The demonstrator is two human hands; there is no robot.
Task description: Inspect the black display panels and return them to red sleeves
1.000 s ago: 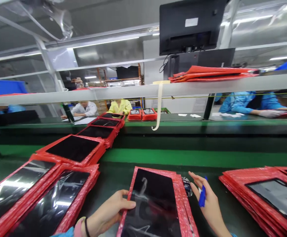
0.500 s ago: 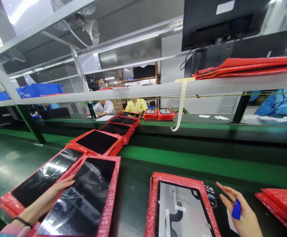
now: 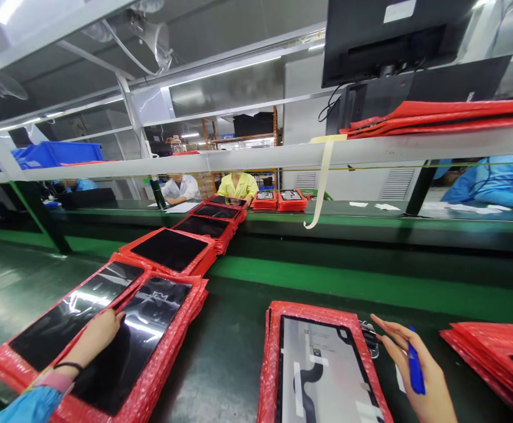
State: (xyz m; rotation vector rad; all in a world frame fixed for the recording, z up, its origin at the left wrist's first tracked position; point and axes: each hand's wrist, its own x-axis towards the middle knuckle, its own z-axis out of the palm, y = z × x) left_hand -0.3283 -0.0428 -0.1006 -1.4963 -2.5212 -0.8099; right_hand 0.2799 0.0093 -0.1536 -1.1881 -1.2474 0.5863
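the left hand (image 3: 93, 338) lies flat, fingers loose, on the dark panel (image 3: 133, 335) topping a red bubble-wrap stack on the green tabletop (image 3: 221, 364). the right hand (image 3: 415, 367) pinches what seems a blue pen (image 3: 415, 369) beside the pale panel (image 3: 322, 376).

The bubble-wrap sleeves (image 3: 159, 376) were red with a dimpled texture, and the panels (image 3: 168, 249) inside them were glossy black. One panel (image 3: 322, 382) showed grey with black and white markings, the pen (image 3: 415, 370) was blue, and the worktop (image 3: 225, 364) was dark green.
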